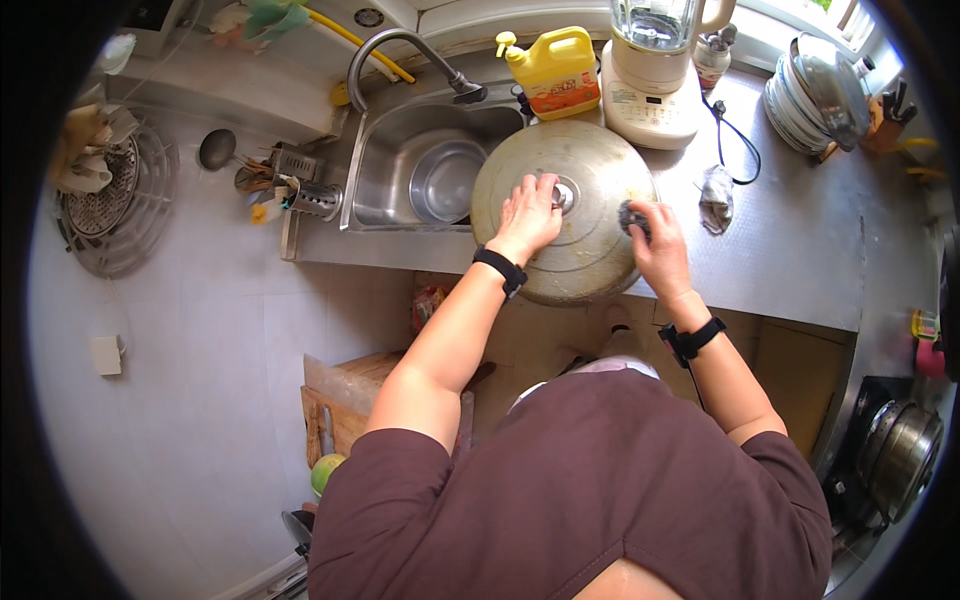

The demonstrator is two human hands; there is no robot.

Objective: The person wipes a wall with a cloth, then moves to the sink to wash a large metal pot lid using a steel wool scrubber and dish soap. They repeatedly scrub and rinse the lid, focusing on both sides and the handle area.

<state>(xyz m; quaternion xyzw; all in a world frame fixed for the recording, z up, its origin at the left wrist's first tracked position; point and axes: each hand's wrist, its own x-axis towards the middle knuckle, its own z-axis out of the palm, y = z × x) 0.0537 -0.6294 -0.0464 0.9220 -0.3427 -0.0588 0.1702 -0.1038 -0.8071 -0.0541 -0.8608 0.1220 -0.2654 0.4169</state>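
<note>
A large round metal lid (577,259) with dull, stained rings lies on the steel counter, its front edge jutting past the counter's edge. My left hand (529,214) rests on it with the fingers at the small metal knob (564,196) in the centre; whether they grip the knob cannot be told. Between the fingers of my right hand (664,244) is a dark steel-wool scourer (634,217), held at the lid's right side. To the left of the lid, a metal bowl (448,180) sits in the steel sink (375,195).
Behind the lid stand a yellow detergent jug (559,75) and a blender (651,105). A grey cloth (717,199) and a black cord (750,150) lie to the right. Stacked plates (787,105) are at the back right. The faucet (405,37) arches over the sink.
</note>
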